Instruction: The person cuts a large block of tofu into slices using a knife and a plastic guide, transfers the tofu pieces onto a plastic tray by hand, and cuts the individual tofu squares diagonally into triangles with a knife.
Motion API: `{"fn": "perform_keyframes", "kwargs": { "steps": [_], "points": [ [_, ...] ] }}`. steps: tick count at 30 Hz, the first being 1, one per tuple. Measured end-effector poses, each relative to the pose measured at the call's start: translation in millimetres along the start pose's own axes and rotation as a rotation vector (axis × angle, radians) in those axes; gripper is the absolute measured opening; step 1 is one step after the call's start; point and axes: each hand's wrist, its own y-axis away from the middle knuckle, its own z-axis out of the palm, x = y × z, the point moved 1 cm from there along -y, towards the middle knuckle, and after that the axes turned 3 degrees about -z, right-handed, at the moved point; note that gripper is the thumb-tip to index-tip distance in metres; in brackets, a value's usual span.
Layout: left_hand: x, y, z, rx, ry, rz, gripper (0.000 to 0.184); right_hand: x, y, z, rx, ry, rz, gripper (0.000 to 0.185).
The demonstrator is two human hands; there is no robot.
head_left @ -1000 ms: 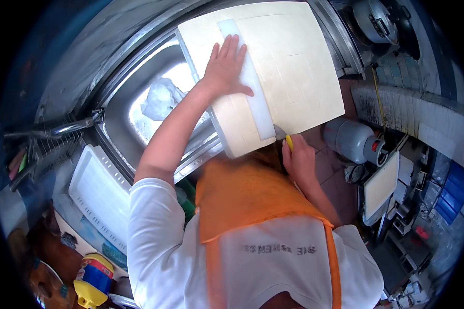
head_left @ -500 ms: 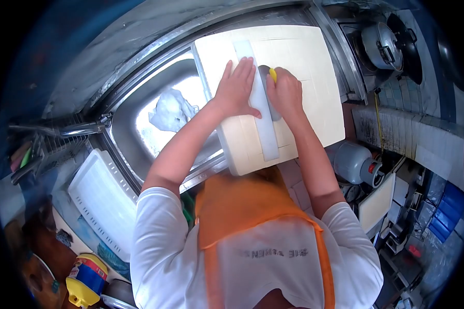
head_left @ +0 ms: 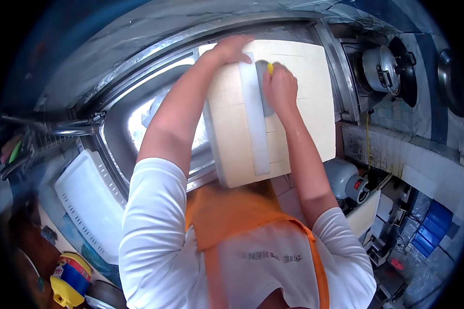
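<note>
A long flat white strip (head_left: 254, 121) lies lengthwise on the large cream-coloured cutting board (head_left: 309, 110). My left hand (head_left: 232, 50) is at the far end of the strip. Its fingers stretch along the board's far edge, and the thumb is by the strip's tip. My right hand (head_left: 282, 88) is closed around the yellow handle of a knife (head_left: 266, 100). The broad grey blade stands close along the strip's right side, partly hidden by the hand. I cannot tell whether blade and strip touch.
The board lies partly over a steel sink (head_left: 119, 116) holding a crumpled pale plastic bag (head_left: 152, 110). A white plastic tray (head_left: 90, 203) is at lower left. On the right are a stove with a lidded pot (head_left: 379, 69) and a grey gas cylinder (head_left: 340, 177).
My left hand has moved off the middle of the strip to its far end. My right hand stays beside the strip with the knife. The whole view has shifted slightly.
</note>
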Motion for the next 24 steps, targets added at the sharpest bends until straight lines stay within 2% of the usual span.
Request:
{"fn": "perform_keyframes", "kwargs": {
  "steps": [4,8,11,12,13,15,16,17,18,19,20,21,24],
  "points": [
    [2.4,2.9,-3.1,-0.003,0.073,-0.025,0.081,-8.5,-60.9,10.9,0.042,0.006,-0.001,0.020],
    [6.3,4.0,-4.6,0.007,0.095,-0.041,0.081,-3.4,-69.1,9.4,0.080,0.023,-0.045,0.025],
    [-2.1,1.9,1.7,0.026,0.064,-0.019,0.082,11.1,-35.8,-27.8,0.255,-0.119,-0.078,0.030],
    [-3.7,2.9,3.5,0.033,0.054,-0.019,0.082,15.1,-19.5,-51.2,0.189,-0.335,0.066,0.035],
    [-5.0,1.8,4.8,0.038,0.022,-0.009,0.083,26.8,-2.1,-66.3,0.324,-0.497,-0.084,0.034],
    [2.3,3.0,3.5,0.051,-0.112,-0.037,0.084,55.0,38.7,-83.6,0.195,-0.760,0.181,0.029],
    [6.6,2.5,2.9,0.058,-0.183,-0.046,0.084,72.2,61.0,-86.5,0.031,-0.876,0.413,0.033],
    [8.8,8.7,4.9,0.176,-0.247,0.030,0.072,92.4,83.3,-78.5,-0.064,-0.930,0.462,0.036],
    [17.1,16.0,3.0,0.210,-0.271,0.011,0.064,91.9,103.4,-66.6,-0.005,-0.754,0.463,0.039],
    [28.9,24.9,-2.2,0.243,-0.296,-0.009,0.058,110.2,126.1,-54.7,-0.278,-0.774,0.544,0.045],
    [35.5,31.2,-4.7,0.274,-0.323,-0.028,0.051,116.7,149.1,-35.9,-0.374,-0.665,0.502,0.047],
    [31.8,35.8,-1.6,0.359,-0.312,0.024,0.031,107.2,170.0,-24.8,-0.359,-0.510,0.316,0.048],
    [26.0,40.4,6.8,0.368,-0.288,-0.038,0.024,42.3,186.5,-35.5,-0.575,0.036,0.053,0.059]
  ]
}}
